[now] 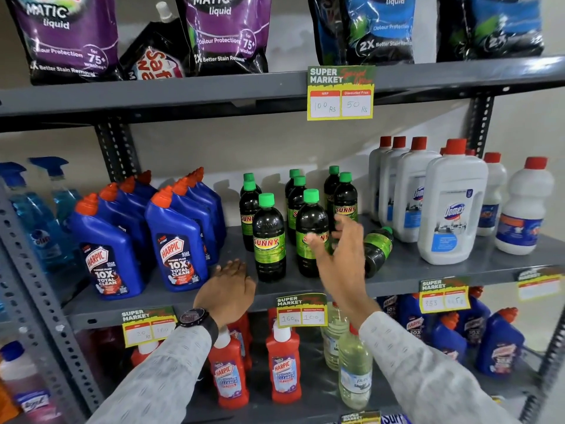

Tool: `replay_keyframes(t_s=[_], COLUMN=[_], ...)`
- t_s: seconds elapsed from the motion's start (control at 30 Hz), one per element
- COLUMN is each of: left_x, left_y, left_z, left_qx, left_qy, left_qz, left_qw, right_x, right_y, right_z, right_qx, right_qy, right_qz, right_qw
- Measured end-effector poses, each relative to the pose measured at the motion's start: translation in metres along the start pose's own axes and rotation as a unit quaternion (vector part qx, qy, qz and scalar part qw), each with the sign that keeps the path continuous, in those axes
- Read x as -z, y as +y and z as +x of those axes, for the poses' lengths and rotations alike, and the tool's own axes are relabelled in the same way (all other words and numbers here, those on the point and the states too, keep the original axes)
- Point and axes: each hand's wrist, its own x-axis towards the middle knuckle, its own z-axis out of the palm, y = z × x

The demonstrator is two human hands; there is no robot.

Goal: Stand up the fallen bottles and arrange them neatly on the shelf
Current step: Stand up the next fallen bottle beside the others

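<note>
Several dark Sunny bottles with green caps stand on the middle shelf [406, 270]; the front two are the left front bottle [269, 240] and the right front bottle [310, 228]. One Sunny bottle [377, 249] lies fallen on its side, cap pointing back right. My right hand [339, 255] hovers with fingers apart in front of the right front bottle, just left of the fallen one, holding nothing. My left hand [227, 289], wearing a wristwatch, rests palm down over the shelf's front edge, its fingers loosely together.
Blue Harpic bottles [177, 249] stand to the left, white Domex bottles [449, 209] to the right. Detergent pouches [226, 35] fill the shelf above. Red Harpic bottles [282, 365] and clear bottles [354, 371] sit below. Price tags [301, 310] hang on the shelf edges.
</note>
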Motion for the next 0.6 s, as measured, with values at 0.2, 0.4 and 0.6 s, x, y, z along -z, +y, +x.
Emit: replay_keyframes(t_s=[0.2,0.4,0.6], left_x=[0.004,0.007,0.006], left_y=[0.011,0.009,0.003], left_z=[0.001,-0.001,-0.002], left_qx=[-0.010,-0.006,-0.002], left_qy=[0.002,0.022,0.010], left_qz=[0.012,0.006,0.001], left_qw=[1.000,1.000,1.000], right_x=[0.069,0.083,0.072], right_y=[0.009,0.039,0.053], right_z=[0.068,0.095,0.105], right_qx=[-0.060,-0.355,-0.477], right_qy=[-0.018,-0.218,-0.236], right_qz=[-0.247,-0.214,-0.045], right_qw=[0.967,0.883,0.845])
